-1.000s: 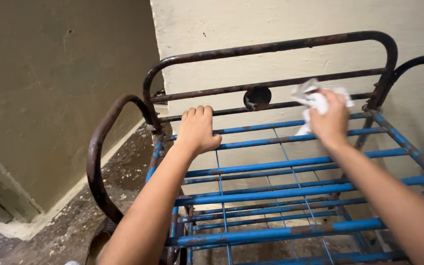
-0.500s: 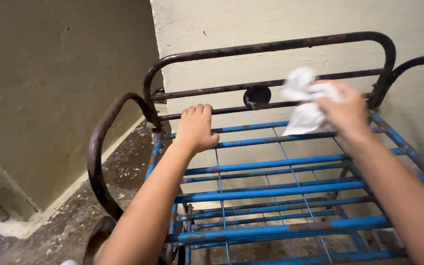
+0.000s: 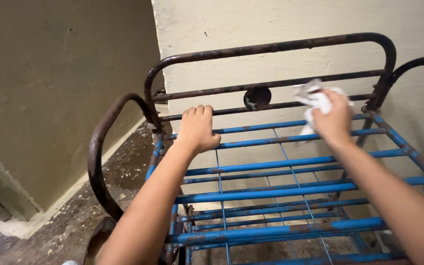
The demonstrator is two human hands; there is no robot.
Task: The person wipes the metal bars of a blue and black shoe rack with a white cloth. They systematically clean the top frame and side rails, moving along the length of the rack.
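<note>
Rusty blue rack (image 3: 271, 189) (paint flaking): left hand (image 3: 197, 128) clamps a top bar; right hand (image 3: 332, 118) grips a white cloth (image 3: 315, 100).

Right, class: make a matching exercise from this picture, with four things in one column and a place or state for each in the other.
1. left hand
2. right hand
3. white cloth
4. round disc

a. crumpled against a rusty rail
b. gripping a blue bar
c. fixed between two rusty rails
d. holding the cloth

Pairs: 1-b, 2-d, 3-a, 4-c
</note>
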